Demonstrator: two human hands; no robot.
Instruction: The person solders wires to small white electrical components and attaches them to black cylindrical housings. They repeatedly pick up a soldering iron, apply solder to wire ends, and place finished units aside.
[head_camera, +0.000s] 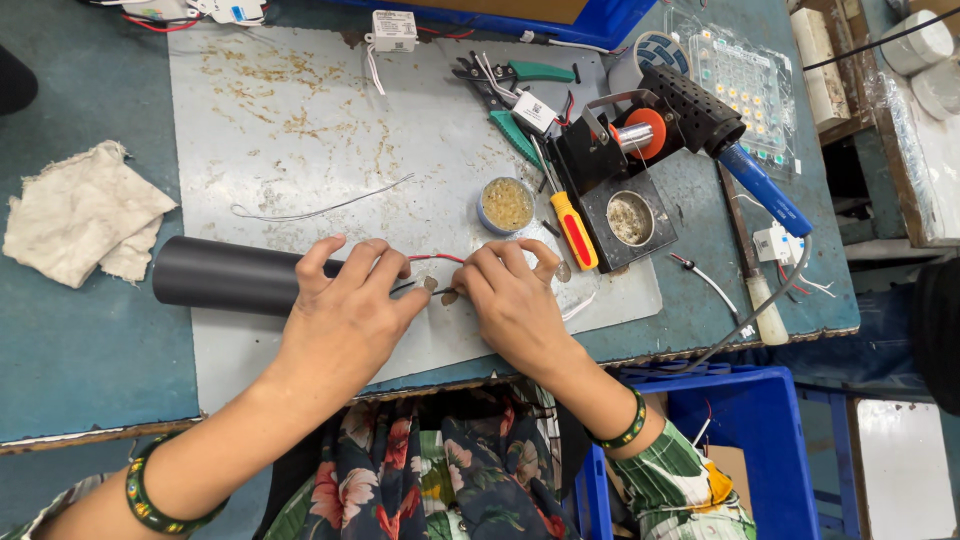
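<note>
My left hand (345, 310) is curled over the open end of the black tube (225, 275), which lies on its side across the left edge of the grey mat (300, 130) on the worktop (90, 360). My fingers pin the tube down and pinch the thin wires coming out of it. My right hand (515, 300) is closed narrow, fingertips together on the other end of those wires; a red wire (435, 258) arches between my two hands just above the mat.

The tube looks rigid and smooth, so I judge it light but ready to roll; it is best held from above near its mouth, as I hold it now. The wires are fine and limp, and would kink or slip easily, so I take them close to their bare tips with finger pads rather than a full grip.

Just beyond my right hand sits a small round tin of yellowish flux (507, 204), and beside it a yellow-handled screwdriver (575, 228). Further right stands the black soldering stand (640, 160) with its solder spool, and a blue-handled soldering iron (765, 188) resting in it. Green-handled cutters (520, 85) lie at the top of the mat. A loose grey wire (320, 208) lies across the mat's middle, and a crumpled cloth (80, 215) lies well off to the left.
</note>
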